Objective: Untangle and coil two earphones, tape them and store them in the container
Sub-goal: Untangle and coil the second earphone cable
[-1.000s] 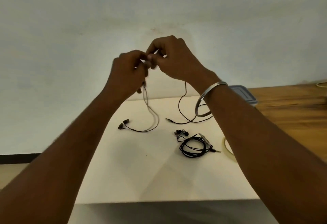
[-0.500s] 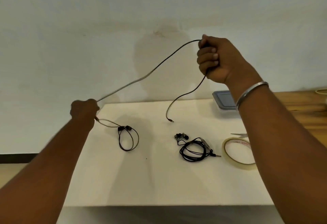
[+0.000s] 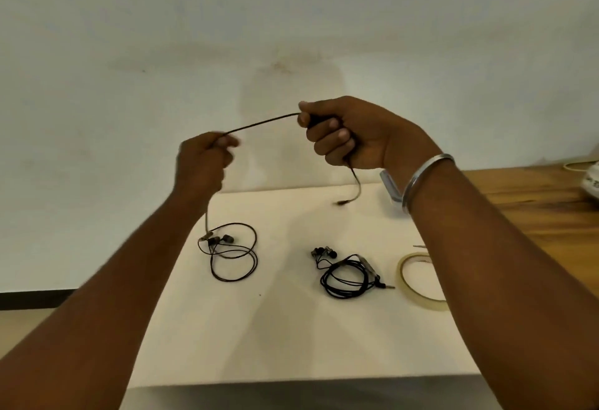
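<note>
Both hands hold one black earphone cable [image 3: 259, 124] stretched taut above the table. My right hand [image 3: 353, 134] grips the plug end in a fist, and the plug dangles below it. My left hand [image 3: 202, 160] pinches the cable further along. From there the cable drops to loose loops and earbuds [image 3: 231, 252] lying on the white table [image 3: 275, 338]. A second black earphone [image 3: 345, 275] lies coiled on the table between my arms. A roll of clear tape [image 3: 418, 283] lies right of it. The grey container [image 3: 389, 186] shows partly behind my right wrist.
A metal bangle circles my right wrist. A wooden surface [image 3: 518, 202] adjoins the white table on the right, with a pale object at its far right edge. A plain wall stands behind the table. Something thin and metallic shows behind the tape roll.
My left hand has risen from the table's left edge towards my right hand, and the right hand has come lower and left. The stretched length of cable between them is shorter.
</note>
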